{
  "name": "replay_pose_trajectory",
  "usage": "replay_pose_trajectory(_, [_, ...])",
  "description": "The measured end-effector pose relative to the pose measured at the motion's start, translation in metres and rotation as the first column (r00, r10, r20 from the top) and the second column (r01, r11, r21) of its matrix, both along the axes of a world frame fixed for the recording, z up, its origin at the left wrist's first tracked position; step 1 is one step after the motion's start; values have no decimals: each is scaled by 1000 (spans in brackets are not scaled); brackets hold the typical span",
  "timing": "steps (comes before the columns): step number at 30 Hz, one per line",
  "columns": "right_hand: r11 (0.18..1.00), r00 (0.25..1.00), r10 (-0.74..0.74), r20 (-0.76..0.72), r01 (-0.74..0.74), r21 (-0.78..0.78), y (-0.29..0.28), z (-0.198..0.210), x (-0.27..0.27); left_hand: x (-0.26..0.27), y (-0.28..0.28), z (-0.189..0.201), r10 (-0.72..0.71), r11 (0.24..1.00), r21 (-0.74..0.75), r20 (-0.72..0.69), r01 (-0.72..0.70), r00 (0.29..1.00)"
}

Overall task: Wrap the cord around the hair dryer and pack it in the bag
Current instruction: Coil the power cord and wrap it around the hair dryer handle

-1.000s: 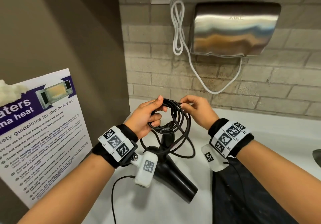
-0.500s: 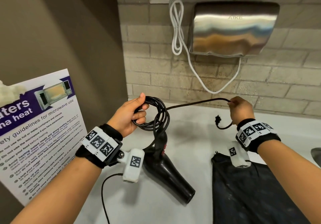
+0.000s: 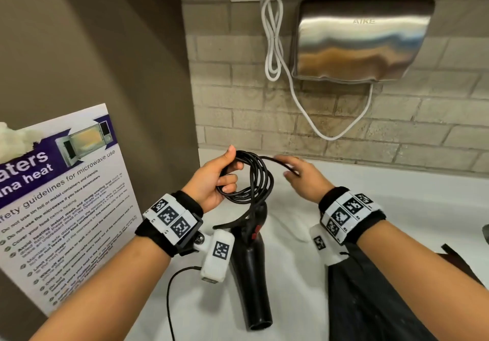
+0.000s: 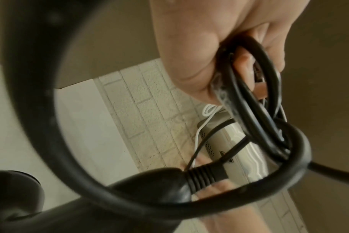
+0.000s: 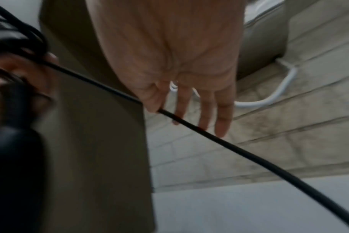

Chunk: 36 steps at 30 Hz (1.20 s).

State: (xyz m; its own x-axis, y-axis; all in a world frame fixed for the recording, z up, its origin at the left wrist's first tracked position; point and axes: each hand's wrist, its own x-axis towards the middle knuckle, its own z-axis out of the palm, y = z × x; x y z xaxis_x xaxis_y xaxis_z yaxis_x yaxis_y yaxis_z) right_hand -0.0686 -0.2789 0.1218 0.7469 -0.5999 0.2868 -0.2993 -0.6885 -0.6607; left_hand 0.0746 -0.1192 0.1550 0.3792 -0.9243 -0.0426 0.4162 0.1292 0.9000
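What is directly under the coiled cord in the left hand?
The hair dryer hangs from the coiled cord that the left hand grips, over the white counter. Whether its nozzle touches the counter is unclear.

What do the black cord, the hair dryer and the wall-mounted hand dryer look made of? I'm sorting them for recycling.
Cord: looks like rubber or soft plastic, matte black, bending into loose loops. Hair dryer: seemingly hard plastic, smooth with a dull sheen. Hand dryer: probably steel, brushed, mirroring blurry colours.

Head cam looks down on counter (image 3: pixel 397 195); both wrist cams close-up, angled up; all share brick wall (image 3: pixel 330 118).
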Motion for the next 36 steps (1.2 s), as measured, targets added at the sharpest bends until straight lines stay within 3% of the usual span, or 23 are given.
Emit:
replay_pose_trajectory(2, [960, 960, 276, 48, -273, -63, 19, 7, 13, -2, -3, 0, -4, 1000, 2, -12, 4, 1000])
replay_pose_trajectory(3, [932, 936, 348, 52, -339, -127, 22, 8, 18, -3, -4, 0, -3, 1000, -1, -19, 3, 1000])
replay_pose_trajectory(8, [920, 928, 358, 106, -330, -212, 23, 21, 17, -4, -7, -1, 2, 1000, -3, 2, -2, 1000])
replay_pose_trajectory(11, [954, 969, 224, 104, -196, -226, 11, 22, 13, -2, -8, -2, 16, 1000, 4, 17, -16, 1000])
replay_pose_trajectory(15, [994, 993, -27, 116, 39, -106, -11, 20, 4, 1, -5, -8, 2, 998, 66, 44, -5, 999])
replay_pose_trajectory(19, [945, 935, -324, 143, 328, -7, -50, 14, -26, 0, 3, -13, -5, 998, 55, -5, 5, 1000])
replay_pose_trajectory(22, [892, 892, -451, -40, 451, 8, -76, -1, -52, 4, 6, -10, 34, 999, -6, -54, -34, 998])
replay_pose_trajectory(24, [854, 837, -517, -179, 519, -43, -84, -12, -63, 9, 7, -5, 66, 997, -40, -108, -70, 992])
replay_pose_trajectory(27, [753, 644, -651, -402, 616, -231, -77, -21, -67, 10, 6, 1, 75, 994, -69, -139, -85, 987])
replay_pose_trajectory(29, [736, 504, -666, -550, 564, -375, -66, -21, -62, 6, 5, 3, 64, 995, -66, -135, -73, 989])
replay_pose_trajectory(30, [752, 493, -651, -577, 520, -405, -60, -20, -58, 3, 3, 3, 56, 996, -61, -131, -65, 990])
replay_pose_trajectory(31, [787, 549, -614, -567, 481, -386, -52, -18, -52, 1, 2, 4, 46, 997, -57, -125, -54, 991])
replay_pose_trajectory(32, [843, 666, -538, -516, 426, -329, -47, -14, -45, -1, 0, 4, 37, 998, -54, -114, -44, 993])
replay_pose_trajectory(34, [954, 915, -294, -277, 264, -142, -27, -3, -32, -4, -4, 5, 31, 998, -43, -89, -35, 996])
replay_pose_trajectory(36, [994, 995, -102, -1, 102, 50, 4, 17, -22, -5, -6, 5, 36, 999, -34, -70, -39, 997])
